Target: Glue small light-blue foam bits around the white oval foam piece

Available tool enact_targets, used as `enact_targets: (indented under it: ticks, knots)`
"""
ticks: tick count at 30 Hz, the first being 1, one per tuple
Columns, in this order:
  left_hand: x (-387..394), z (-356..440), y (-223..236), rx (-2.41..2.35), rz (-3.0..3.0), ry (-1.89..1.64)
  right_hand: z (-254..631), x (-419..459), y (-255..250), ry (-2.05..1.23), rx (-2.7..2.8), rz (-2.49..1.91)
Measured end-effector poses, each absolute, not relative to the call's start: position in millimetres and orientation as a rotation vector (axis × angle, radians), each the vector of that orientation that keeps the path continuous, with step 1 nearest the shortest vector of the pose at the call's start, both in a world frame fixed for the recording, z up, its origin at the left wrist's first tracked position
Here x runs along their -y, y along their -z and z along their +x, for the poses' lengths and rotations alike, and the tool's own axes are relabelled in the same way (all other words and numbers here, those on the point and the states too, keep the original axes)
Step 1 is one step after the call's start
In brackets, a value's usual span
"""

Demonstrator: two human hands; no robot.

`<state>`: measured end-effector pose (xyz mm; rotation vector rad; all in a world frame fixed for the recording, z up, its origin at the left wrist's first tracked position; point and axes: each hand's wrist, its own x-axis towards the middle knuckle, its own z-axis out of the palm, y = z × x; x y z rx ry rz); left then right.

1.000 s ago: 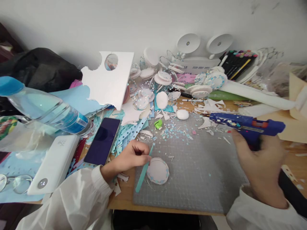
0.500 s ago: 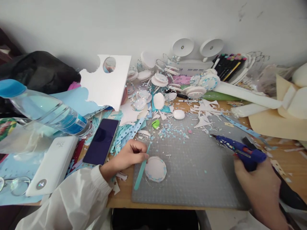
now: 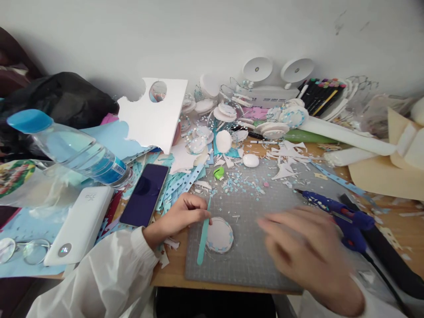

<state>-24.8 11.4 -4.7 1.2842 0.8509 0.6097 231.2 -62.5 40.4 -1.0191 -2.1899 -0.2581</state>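
Observation:
My left hand (image 3: 184, 215) is closed, its thumb and fingertips pinched on a slim teal stick (image 3: 202, 245) that tapers toward its far end. Right beside the stick, a round white disc (image 3: 219, 235) edged with small pale-blue pieces lies on the grey cutting mat (image 3: 245, 265). Blurred by motion, my right hand (image 3: 298, 247) hovers over the mat's right part with fingers stretched out and nothing in them. To its right rests a blue glue gun (image 3: 359, 219), its nozzle pointing left.
Small blue and white confetti (image 3: 241, 185) lies scattered beyond the disc. A phone (image 3: 145, 194), a power bank (image 3: 79, 225) and a tilted water bottle (image 3: 76, 150) crowd the left. Several decorated discs (image 3: 225, 112) are heaped at the back, near black markers (image 3: 318, 101).
My right hand has let go of the glue gun and moved left over the mat. The left hand keeps its pinch. The whole view has shifted slightly.

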Motion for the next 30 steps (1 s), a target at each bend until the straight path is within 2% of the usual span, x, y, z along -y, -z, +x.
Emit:
enact_targets:
  ticks: [3, 6, 17, 22, 26, 30]
  knots:
    - [-11.0, -25.5, 6.3, -0.840, 1.230, -0.627, 189.8, 30.4, -33.2, 0.360, 2.414, -0.695]
    - [-10.9, -25.2, 6.3, -0.856, 1.142, -0.676, 169.3, 11.4, -26.6, 0.382, 2.462, -0.554]
    - [-11.9, -22.1, 6.1, -0.855, 1.096, -0.713, 169.0, 1.2, -16.5, 0.395, 2.371, -0.479]
    - [-11.4, -24.4, 7.0, -0.868, 1.243, -0.714, 184.0, 0.7, -11.2, 0.001, 2.086, -0.657]
    - [-13.0, -24.7, 4.2, -1.005, 1.698, -0.659, 199.2, 1.8, -0.6, -0.330, 1.661, -1.024]
    - [-15.5, -24.9, 2.2, -0.886, 2.038, -0.485, 206.0, -0.2, 8.3, -0.520, 1.512, -1.102]
